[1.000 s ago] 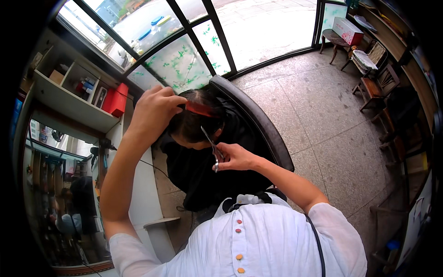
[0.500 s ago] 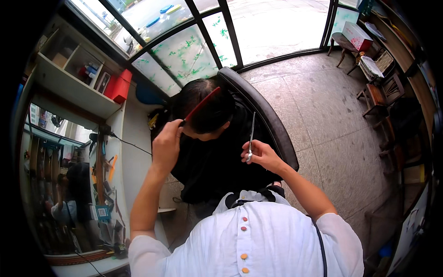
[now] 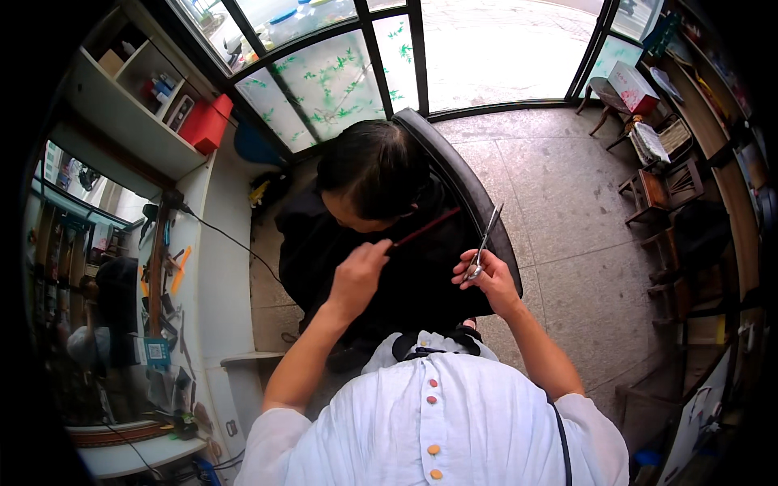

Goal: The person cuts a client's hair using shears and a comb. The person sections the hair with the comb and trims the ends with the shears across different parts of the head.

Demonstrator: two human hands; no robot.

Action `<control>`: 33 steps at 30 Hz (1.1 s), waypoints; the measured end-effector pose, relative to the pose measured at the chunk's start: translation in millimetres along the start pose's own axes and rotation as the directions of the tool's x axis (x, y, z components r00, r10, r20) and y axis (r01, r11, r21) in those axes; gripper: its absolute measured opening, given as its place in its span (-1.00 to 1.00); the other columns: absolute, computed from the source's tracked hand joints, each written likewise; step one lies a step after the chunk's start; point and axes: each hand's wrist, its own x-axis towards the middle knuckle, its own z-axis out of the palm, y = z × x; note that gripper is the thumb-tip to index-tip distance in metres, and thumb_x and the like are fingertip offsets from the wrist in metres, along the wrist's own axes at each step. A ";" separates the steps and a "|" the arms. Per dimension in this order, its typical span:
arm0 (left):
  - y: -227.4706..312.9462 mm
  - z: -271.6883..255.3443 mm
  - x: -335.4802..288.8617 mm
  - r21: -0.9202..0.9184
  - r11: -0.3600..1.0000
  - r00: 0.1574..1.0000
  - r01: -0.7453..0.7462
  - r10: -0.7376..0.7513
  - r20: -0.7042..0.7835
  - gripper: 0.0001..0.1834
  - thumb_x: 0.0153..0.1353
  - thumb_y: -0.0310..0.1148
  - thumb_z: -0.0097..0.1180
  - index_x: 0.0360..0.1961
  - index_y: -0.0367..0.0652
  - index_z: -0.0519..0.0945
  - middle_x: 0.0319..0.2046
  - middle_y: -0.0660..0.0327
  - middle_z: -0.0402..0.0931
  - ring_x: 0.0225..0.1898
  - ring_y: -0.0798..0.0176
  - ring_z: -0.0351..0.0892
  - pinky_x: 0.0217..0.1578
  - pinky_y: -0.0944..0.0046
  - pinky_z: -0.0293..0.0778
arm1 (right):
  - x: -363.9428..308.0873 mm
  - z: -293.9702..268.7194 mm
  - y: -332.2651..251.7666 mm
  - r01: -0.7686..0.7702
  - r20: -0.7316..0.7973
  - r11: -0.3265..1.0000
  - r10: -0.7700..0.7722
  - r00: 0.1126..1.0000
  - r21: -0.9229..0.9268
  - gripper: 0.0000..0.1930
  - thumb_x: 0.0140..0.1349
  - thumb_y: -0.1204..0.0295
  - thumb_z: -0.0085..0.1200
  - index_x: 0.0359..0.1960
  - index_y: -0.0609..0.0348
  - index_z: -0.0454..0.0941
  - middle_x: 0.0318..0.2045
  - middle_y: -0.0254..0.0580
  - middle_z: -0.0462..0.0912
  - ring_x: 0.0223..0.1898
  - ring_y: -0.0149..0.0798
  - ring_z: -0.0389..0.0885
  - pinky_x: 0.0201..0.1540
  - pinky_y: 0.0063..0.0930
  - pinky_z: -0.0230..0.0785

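Observation:
A seated person with short dark hair (image 3: pixel 374 166) is in front of me, draped in a black cape (image 3: pixel 324 259). My left hand (image 3: pixel 361 275) is closed on a dark red comb (image 3: pixel 427 228), which points right across the cape, below the head and apart from the hair. To the right, my right hand (image 3: pixel 490 279) holds metal scissors (image 3: pixel 487 235) by the handles, their blades pointing up beside the chair back. Whether the blades are fully together is hard to make out.
The black chair back (image 3: pixel 466 174) curves around the person's right side. At left are a mirror (image 3: pixel 89 324), a white shelf unit (image 3: pixel 105 89) with a red box (image 3: pixel 206 123), and a hanging cord (image 3: pixel 235 240). Wooden chairs (image 3: pixel 648 194) line the right wall.
My left hand has come down and to the right, taking the comb from the hair to over the cape. My right hand with the scissors has shifted slightly right.

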 end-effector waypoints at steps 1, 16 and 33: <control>-11.0 -7.6 -3.3 0.003 1.000 0.996 -0.030 0.030 -0.085 -0.65 0.09 -0.58 0.10 -0.05 -0.16 0.45 -0.40 0.09 0.44 -0.32 0.01 0.50 -0.34 0.11 0.47 | -1.8 -1.1 -0.6 0.006 -0.001 1.000 -0.006 1.000 0.005 -0.69 0.28 0.40 0.04 -0.02 0.29 0.35 -0.23 -0.09 0.58 -0.23 -0.25 0.64 -0.21 -0.51 0.51; -65.0 -23.2 -37.3 0.240 0.965 0.994 -0.109 0.107 0.021 -0.65 0.03 -0.59 0.09 -0.09 -0.19 0.53 -0.34 0.17 0.50 -0.33 0.11 0.51 -0.31 0.19 0.45 | -0.2 36.8 11.3 -0.058 0.152 0.998 0.055 0.987 0.015 -0.69 0.19 0.52 0.13 -0.07 0.28 0.35 -0.27 -0.21 0.56 -0.22 -0.40 0.60 -0.15 -0.56 0.44; -75.8 -27.6 -67.3 0.295 0.955 0.985 0.042 -0.090 0.151 -0.73 0.12 -0.52 0.04 -0.12 -0.13 0.54 -0.41 0.17 0.45 -0.34 0.10 0.47 -0.32 0.17 0.39 | 64.4 103.7 66.7 0.110 0.344 0.924 0.024 0.939 -0.365 -0.59 0.08 0.40 0.29 -0.11 0.31 0.39 -0.31 -0.21 0.60 -0.23 -0.36 0.62 -0.11 -0.47 0.49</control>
